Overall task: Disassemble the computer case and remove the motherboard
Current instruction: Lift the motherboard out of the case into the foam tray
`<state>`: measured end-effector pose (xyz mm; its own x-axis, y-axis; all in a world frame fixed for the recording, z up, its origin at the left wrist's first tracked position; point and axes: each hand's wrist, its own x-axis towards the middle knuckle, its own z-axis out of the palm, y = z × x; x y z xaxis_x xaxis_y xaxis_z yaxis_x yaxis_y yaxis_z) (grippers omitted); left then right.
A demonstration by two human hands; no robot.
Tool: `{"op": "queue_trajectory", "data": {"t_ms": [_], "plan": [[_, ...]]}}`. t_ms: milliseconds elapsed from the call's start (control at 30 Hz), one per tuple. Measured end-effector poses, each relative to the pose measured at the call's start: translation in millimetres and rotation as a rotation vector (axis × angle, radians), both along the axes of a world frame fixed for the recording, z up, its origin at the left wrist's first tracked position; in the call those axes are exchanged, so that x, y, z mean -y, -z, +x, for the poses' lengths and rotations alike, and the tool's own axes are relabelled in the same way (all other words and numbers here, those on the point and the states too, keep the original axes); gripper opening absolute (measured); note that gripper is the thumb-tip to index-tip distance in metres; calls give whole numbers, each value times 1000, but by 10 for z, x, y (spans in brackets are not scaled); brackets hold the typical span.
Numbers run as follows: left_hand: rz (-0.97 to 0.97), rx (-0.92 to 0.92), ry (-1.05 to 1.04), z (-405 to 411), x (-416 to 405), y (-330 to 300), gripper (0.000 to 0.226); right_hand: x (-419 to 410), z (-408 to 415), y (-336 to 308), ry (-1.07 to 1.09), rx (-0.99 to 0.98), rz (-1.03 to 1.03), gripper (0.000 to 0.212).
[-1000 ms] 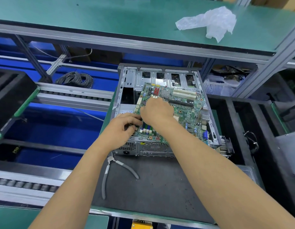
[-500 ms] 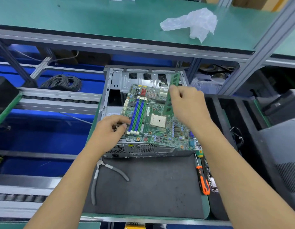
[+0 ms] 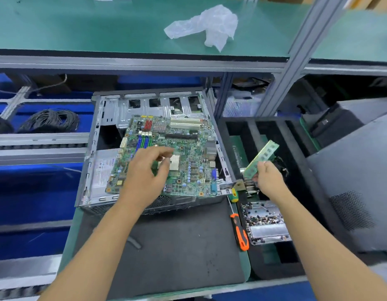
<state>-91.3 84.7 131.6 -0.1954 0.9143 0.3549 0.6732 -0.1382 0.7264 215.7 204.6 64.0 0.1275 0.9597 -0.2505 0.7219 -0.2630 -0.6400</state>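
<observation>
I am watching the motherboard (image 3: pixel 173 157) sitting tilted in the open computer case (image 3: pixel 114 118) on the counter (image 3: pixel 179 242). It is looking stiff, light and fragile, so I am judging its bare edges the safest hold. My left hand (image 3: pixel 144 177) is hovering over it, fingers loosely spread, holding nothing. My right hand (image 3: pixel 269 179) is pinching a memory stick (image 3: pixel 262 158) over the black tray (image 3: pixel 296 135).

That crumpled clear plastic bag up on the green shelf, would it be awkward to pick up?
The plastic bag looks thin and crumpled, so it would probably be floppy and sag from wherever it is pinched. It seems very light for its spread; a push might only bunch it further. It lies flat on the green shelf, so rolling or tipping seems unlikely.
</observation>
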Motion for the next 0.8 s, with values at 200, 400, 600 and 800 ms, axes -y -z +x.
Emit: {"op": "queue_trajectory", "data": {"t_ms": [200,400,600,800], "plan": [[-32,-11,-14,78,-133,-47,22,-349,-66,327,-27,65,-116,25],[-63,-6,-56,68,-233,-36,23,-768,-195,469,-304,283,-181,18],[-74,-36,-118,10,-234,-25,19,-1028,-293,599,-401,409,-234,26],[-71,-29,-241,-122,-167,-56,20,-1089,-309,649,-406,509,-233,35]]}}
